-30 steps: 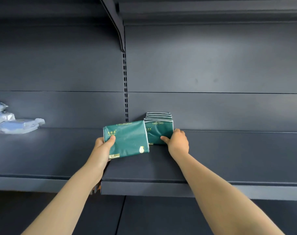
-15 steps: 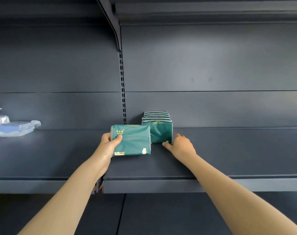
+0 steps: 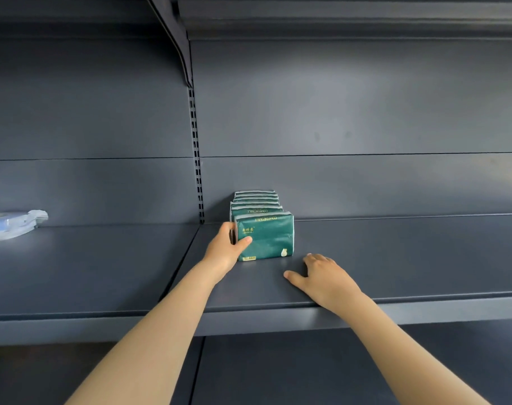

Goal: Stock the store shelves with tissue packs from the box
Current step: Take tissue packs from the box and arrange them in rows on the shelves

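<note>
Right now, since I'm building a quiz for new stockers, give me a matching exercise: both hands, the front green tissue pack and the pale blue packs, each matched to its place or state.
Column 1
1. left hand
2. right hand
3. front green tissue pack
4. pale blue packs

Column 2
A. far left on the shelf
B. open, palm down on the shelf, holding nothing
C. holds the front pack's left edge, thumb on its face
D. upright at the front of the green row

Pairs: 1-C; 2-B; 3-D; 4-A

Pale blue plastic-wrapped packs (image 3: 12, 225) lie far left of a slotted upright (image 3: 196, 159).
</note>
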The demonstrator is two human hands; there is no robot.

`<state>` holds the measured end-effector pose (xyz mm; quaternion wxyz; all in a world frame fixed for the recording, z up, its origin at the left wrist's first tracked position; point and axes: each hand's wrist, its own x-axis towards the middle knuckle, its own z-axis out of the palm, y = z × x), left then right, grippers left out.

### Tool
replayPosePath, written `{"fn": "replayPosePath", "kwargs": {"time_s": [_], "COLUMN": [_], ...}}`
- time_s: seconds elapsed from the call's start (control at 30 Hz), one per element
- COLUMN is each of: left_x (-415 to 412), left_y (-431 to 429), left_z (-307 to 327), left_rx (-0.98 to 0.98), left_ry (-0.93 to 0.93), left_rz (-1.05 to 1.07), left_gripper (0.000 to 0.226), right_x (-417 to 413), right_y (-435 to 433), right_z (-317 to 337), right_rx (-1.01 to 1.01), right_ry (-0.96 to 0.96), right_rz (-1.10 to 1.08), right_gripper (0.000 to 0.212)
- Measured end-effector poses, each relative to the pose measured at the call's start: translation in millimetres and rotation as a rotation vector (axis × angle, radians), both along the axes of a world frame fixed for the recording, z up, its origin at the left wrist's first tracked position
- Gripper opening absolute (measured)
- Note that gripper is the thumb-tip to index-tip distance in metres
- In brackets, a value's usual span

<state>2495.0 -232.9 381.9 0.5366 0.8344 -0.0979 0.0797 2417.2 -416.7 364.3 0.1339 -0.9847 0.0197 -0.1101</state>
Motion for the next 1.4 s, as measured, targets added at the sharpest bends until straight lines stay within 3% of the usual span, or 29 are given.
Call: {"fn": "replayPosePath", "kwargs": {"time_s": [0.13, 0.27, 0.4, 0.6, 1.0, 1.27, 1.4], "left_x": [6, 14, 11, 10, 9, 7, -12], "left_y": [-6, -3, -3, -20, -7, -5, 7], "left_z": [-3, -4, -4, -4, -5, -3, 4], "left_rx": [0.155, 0.191, 0.119, 0.303, 0.293, 0.301, 0.474], "left_ry": [-0.036, -0.049, 0.011, 0.027, -0.009, 0.014, 0.008], "left_rz": [0.14, 0.22, 0.17, 0.232, 0.256, 0.241, 0.245], "left_gripper": [0.029, 0.017, 0.057, 0.064, 0.036, 0.035, 0.044], "right_x": [1, 2, 3, 3, 0, 2, 3], "right_y": [-2, -2, -2, -2, -1, -3, -3], "right_z": [-2, -3, -4, -4, -2, -2, 2], "right_rx": [0.01, 0.036, 0.047, 0.044, 0.04, 0.041, 0.015], "right_ry": [-0.018, -0.038, -0.056, -0.048, -0.068, -0.027, 0.004], "right_rz": [0.0, 0.001, 0.004, 0.008, 0.021, 0.025, 0.031], "right_gripper": [0.051, 0.053, 0.055, 0.043, 0.043, 0.043, 0.046]}}
